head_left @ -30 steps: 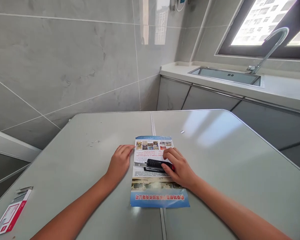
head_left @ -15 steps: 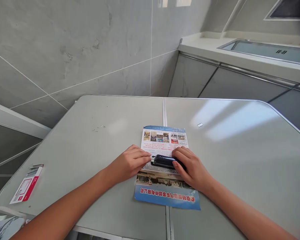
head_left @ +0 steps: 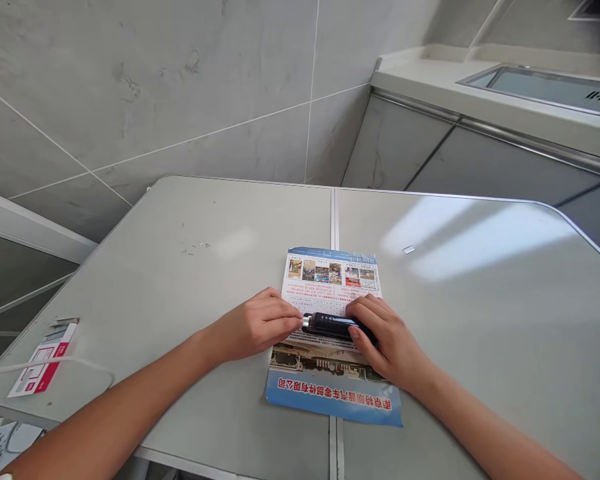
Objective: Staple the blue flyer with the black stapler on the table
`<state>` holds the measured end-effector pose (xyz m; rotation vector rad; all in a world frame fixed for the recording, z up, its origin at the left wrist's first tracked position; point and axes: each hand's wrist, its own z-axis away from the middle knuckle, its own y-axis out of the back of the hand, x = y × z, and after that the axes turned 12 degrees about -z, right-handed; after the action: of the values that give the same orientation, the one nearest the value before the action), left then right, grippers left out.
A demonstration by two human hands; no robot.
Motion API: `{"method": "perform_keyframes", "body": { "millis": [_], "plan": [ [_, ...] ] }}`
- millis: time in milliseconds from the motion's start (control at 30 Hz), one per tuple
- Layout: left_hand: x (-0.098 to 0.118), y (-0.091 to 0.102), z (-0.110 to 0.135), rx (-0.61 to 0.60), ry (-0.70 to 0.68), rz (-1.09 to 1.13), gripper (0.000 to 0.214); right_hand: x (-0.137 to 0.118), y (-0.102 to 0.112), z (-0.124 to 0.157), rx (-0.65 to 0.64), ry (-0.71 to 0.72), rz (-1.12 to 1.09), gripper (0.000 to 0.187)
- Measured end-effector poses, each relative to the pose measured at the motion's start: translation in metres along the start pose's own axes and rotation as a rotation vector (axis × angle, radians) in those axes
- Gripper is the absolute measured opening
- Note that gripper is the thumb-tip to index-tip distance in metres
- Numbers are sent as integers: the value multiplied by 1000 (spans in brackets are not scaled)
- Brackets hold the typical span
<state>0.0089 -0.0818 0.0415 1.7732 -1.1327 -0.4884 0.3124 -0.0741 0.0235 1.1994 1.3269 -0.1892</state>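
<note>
A leaflet (head_left: 330,403) with a blue border, small photos and red lettering lies flat on the table, upside down from where I look. Across its middle rests a long black tool (head_left: 333,325) with a rounded body and a shiny metal tip at the left end; its exact kind I cannot make out. My left hand (head_left: 260,325) pinches that metal tip with fingertips together. Around the black body's right end my right hand (head_left: 387,337) is closed, thumb on the near side. Part of the tool is hidden under the right fingers.
The grey table (head_left: 220,400) has a seam down its middle. A red-and-white card packet (head_left: 45,363) lies at the left, with a white cord (head_left: 75,360) in front of it. A small white scrap (head_left: 409,250) sits beyond the leaflet. Tiled wall and a counter (head_left: 420,73) stand behind.
The view has tilted and shifted slightly. A white cord now shows across the card packet at the left. Both hands keep their hold on the black tool.
</note>
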Motion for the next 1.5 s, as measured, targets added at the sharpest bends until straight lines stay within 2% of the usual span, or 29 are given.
{"method": "perform_keyframes", "body": {
  "millis": [200, 367, 533, 667, 800, 933, 1033, 1233, 1333, 1400, 1500],
  "plan": [
    [2, -2, -2, -7, 32, 19, 19, -2, 1, -1, -1, -1, 5, 13],
    [-1, -1, 0, -65, 29, 1, 18, -2, 1, -2, 5, 5, 21, 14],
    [-18, 14, 6, -200, -49, 6, 28, -3, 3, -3, 3, 26, 69, 17],
    [-30, 26, 9, -237, -58, 45, 37, -2, 3, -2, 6, 70, 138, 18],
    [-27, 21, 7, -176, -66, 31, 27, -2, -2, 0, 27, 188, 178, 21],
    [-9, 8, -4, -48, -42, 27, 17, -13, -7, 2, -38, 305, 84, 23],
    [4, 2, -10, -36, -45, -8, 14, -22, -12, 4, -55, 324, 29, 24],
    [10, 1, -11, 46, 60, 25, 7, -31, -18, 5, 71, 293, -26, 25],
    [9, 1, -9, 32, 161, -27, 13, -26, -4, 5, 120, 276, 23, 21],
    [6, 1, -7, -27, 201, -76, 24, -17, 16, 6, 228, 166, 55, 19],
    [-1, -3, -3, -194, 128, -121, 43, 7, 58, 11, 392, -35, 153, 17]
  ]
}}
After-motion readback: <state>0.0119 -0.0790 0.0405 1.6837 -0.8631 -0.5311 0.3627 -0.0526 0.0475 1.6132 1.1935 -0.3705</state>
